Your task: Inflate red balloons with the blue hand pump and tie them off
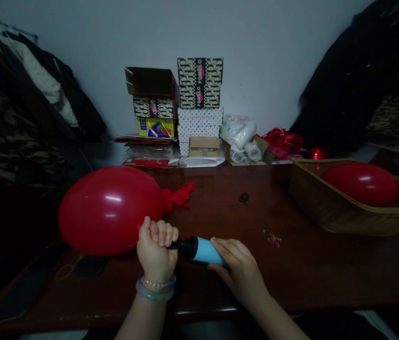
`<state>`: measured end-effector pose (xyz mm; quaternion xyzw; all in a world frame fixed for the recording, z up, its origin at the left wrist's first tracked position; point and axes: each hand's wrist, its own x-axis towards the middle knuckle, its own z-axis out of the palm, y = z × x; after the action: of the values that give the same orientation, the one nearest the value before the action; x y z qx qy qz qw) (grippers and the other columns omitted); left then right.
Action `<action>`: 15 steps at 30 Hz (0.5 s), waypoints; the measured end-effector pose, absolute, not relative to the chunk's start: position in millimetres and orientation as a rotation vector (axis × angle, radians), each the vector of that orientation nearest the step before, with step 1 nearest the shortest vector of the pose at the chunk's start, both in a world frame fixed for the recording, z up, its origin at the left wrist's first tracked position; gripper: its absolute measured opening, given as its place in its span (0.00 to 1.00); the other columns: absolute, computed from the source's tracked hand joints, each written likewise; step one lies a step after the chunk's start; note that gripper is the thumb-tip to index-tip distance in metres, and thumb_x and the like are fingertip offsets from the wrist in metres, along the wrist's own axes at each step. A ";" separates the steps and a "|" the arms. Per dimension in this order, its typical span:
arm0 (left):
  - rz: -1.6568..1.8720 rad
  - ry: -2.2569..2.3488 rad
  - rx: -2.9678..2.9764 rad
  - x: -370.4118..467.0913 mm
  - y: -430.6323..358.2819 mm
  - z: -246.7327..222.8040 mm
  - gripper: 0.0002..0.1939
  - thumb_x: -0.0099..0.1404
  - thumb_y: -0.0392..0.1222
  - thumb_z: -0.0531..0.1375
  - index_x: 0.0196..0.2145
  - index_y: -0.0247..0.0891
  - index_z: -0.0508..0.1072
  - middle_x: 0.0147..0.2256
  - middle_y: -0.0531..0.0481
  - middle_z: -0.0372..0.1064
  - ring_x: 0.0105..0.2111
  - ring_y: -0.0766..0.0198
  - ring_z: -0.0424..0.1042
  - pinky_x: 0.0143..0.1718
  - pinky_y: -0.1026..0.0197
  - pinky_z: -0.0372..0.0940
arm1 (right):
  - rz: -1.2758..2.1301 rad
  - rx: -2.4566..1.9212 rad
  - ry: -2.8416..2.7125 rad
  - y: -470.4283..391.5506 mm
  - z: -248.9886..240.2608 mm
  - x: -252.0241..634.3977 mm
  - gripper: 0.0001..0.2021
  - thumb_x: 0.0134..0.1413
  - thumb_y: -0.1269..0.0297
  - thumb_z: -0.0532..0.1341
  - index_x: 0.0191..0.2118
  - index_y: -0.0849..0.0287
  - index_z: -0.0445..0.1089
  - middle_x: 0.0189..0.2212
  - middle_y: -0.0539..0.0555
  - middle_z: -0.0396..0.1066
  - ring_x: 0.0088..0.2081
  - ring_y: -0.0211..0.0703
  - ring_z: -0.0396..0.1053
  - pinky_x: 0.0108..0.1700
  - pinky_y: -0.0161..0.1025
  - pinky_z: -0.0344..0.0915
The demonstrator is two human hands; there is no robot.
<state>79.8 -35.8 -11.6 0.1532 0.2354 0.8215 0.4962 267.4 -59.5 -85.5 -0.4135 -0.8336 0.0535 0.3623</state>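
A large, inflated red balloon (107,210) is at the left, its right side against my left hand (158,248). That hand is closed in a fist around the black end of a hand balloon pump (208,250); the balloon's neck is hidden there. My right hand (238,267) wraps around the pump's light blue barrel from the right. The pump lies nearly level above the table's front part. Just behind my left hand, a small heap of limp red balloons (178,197) rests on the table.
On the brown table (213,208) are a dark rubber-band-like loop (243,198) and small coloured bits (273,239). A wicker basket (312,208) at right holds another red balloon (362,184). Stacked boxes (200,82) stand by the wall. Clothes (15,113) hang at left.
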 end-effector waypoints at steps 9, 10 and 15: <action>2.068 0.565 0.355 47.9 -35.2 -3.0 0.24 0.62 0.39 0.55 0.15 0.38 0.45 0.11 0.59 0.41 0.12 0.72 0.43 0.15 0.64 0.45 | -0.015 -1.037 -2.175 -47.9 -90.4 279.5 0.25 0.58 0.59 0.62 0.60 0.57 0.61 0.52 0.57 0.70 0.52 0.49 0.66 0.54 0.48 0.66; 2.075 0.566 0.347 45.3 -35.3 -2.3 0.24 0.62 0.39 0.55 0.15 0.38 0.45 0.11 0.59 0.41 0.12 0.72 0.43 0.15 0.64 0.45 | -0.020 -1.030 -2.178 -46.8 -91.0 281.0 0.25 0.58 0.59 0.61 0.60 0.57 0.61 0.52 0.57 0.70 0.52 0.49 0.66 0.54 0.48 0.65; 2.079 0.570 0.329 42.3 -36.1 -1.6 0.23 0.61 0.38 0.56 0.16 0.38 0.45 0.11 0.59 0.41 0.12 0.72 0.42 0.15 0.64 0.45 | -0.017 -1.028 -2.183 -46.5 -91.9 283.5 0.25 0.59 0.59 0.60 0.61 0.57 0.60 0.53 0.58 0.69 0.52 0.50 0.65 0.54 0.50 0.65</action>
<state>42.3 -36.1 -1.6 0.1337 0.2316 0.8454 0.4624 283.5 -46.5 -91.9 -0.3981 -0.8452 -0.0065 0.3565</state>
